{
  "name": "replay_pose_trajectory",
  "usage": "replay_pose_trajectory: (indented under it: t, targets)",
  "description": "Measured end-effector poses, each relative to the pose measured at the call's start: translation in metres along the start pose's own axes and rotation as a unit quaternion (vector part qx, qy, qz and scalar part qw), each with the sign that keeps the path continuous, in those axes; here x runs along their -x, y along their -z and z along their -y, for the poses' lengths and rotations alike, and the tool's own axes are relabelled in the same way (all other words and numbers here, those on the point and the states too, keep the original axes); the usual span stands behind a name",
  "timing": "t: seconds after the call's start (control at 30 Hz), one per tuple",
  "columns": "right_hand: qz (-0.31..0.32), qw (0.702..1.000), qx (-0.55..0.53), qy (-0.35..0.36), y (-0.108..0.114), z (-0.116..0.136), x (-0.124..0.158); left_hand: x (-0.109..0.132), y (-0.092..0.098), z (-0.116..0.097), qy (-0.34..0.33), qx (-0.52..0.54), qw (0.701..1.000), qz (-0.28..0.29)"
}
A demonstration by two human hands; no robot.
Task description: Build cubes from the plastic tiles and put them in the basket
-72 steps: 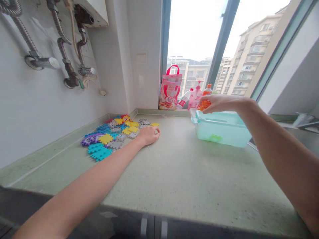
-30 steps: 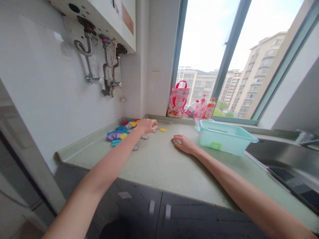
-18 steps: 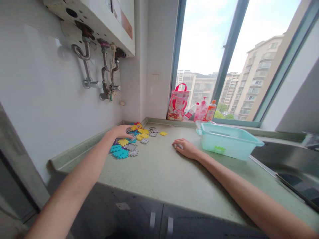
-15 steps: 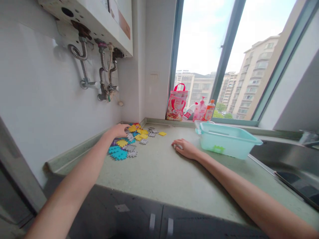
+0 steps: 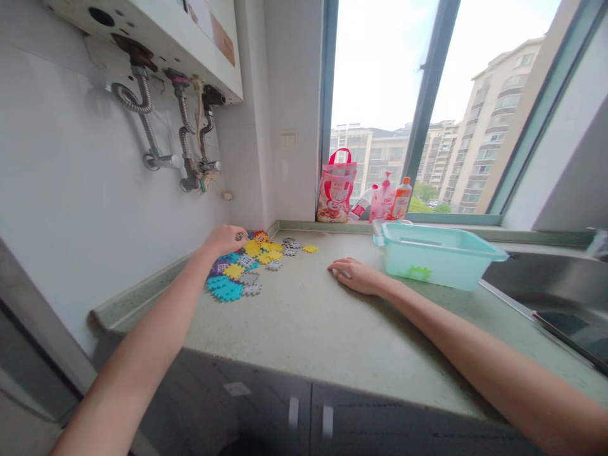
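Note:
My left hand (image 5: 225, 240) is raised at the back left of the pile, its fingers closed in a pinch on what looks like a grey gear-shaped piece (image 5: 241, 237). Below and beside it lie flat toothed plastic pieces: turquoise (image 5: 225, 288), yellow (image 5: 234, 272), grey (image 5: 250, 278), with purple and red ones among them. My right hand (image 5: 357, 277) rests on the counter, fingers curled over a small pale grey piece (image 5: 344, 273), mostly hidden. A turquoise plastic basin (image 5: 441, 256) stands right of this hand, a green piece (image 5: 420, 273) showing through its wall.
The counter (image 5: 285, 329) runs to a steel sink (image 5: 546, 272) on the right. On the windowsill stand a pink bag (image 5: 336, 193), a pump bottle (image 5: 382, 201) and an orange-capped bottle (image 5: 401, 199). Metal pipes (image 5: 147, 126) hang beneath a wall-mounted heater (image 5: 180, 44).
My left hand has lifted slightly up and back from the pile, uncovering a grey piece lying there. My right hand stays in place. The camera view has shifted a little.

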State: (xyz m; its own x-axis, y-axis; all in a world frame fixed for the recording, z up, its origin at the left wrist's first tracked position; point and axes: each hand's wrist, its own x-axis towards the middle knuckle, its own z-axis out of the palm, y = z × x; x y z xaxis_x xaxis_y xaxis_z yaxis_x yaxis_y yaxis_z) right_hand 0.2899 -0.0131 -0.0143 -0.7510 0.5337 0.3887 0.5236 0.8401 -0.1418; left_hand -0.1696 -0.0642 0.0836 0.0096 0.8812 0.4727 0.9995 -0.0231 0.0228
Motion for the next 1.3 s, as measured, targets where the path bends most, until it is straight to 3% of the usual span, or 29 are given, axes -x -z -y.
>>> replay_pose_trajectory:
  t: [0.1,0.23,0.33,0.43,0.53,0.63,0.7,0.8,0.9,1.03,1.13,1.3]
  targets:
    - [0.0,1.0,0.007,0.015,-0.004,-0.005,-0.002,0.006,0.003,-0.041,-0.055,0.073,0.996,-0.008]
    - [0.003,1.0,0.008,0.013,-0.004,-0.006,-0.002,0.02,-0.013,-0.106,-0.198,0.162,0.957,0.136]
    - [0.014,1.0,0.016,0.009,-0.002,-0.004,-0.001,0.024,-0.017,-0.127,-0.245,0.216,0.921,0.212]
    - [0.019,1.0,0.015,0.006,-0.001,-0.003,0.0,0.019,-0.001,-0.107,-0.187,0.22,0.94,0.181]
    - [0.015,1.0,0.012,0.003,-0.001,-0.003,0.001,0.01,0.023,-0.059,-0.073,0.108,0.982,0.134]
    - [0.015,1.0,0.016,0.005,-0.002,-0.003,0.001,0.005,0.031,-0.02,0.004,0.034,0.983,0.178]
    - [0.014,1.0,0.016,0.006,-0.001,-0.003,0.001,0.003,0.025,-0.01,0.028,0.008,0.978,0.207]
    - [0.016,1.0,0.018,0.006,0.001,-0.002,0.002,0.001,0.006,-0.013,0.038,-0.036,0.968,0.244]
    - [0.023,0.999,0.026,0.004,0.003,-0.001,0.002,-0.002,-0.002,-0.02,0.026,-0.043,0.969,0.242]
    - [0.025,0.999,0.022,0.006,0.002,-0.002,0.002,0.001,0.012,-0.026,0.017,0.052,0.968,0.244]
    - [0.022,1.0,0.016,0.005,0.001,-0.004,0.002,0.007,0.026,-0.037,-0.006,0.146,0.95,0.275]
    - [0.028,0.999,0.023,0.012,-0.001,-0.005,0.002,0.018,0.033,-0.061,-0.029,0.08,0.933,0.349]
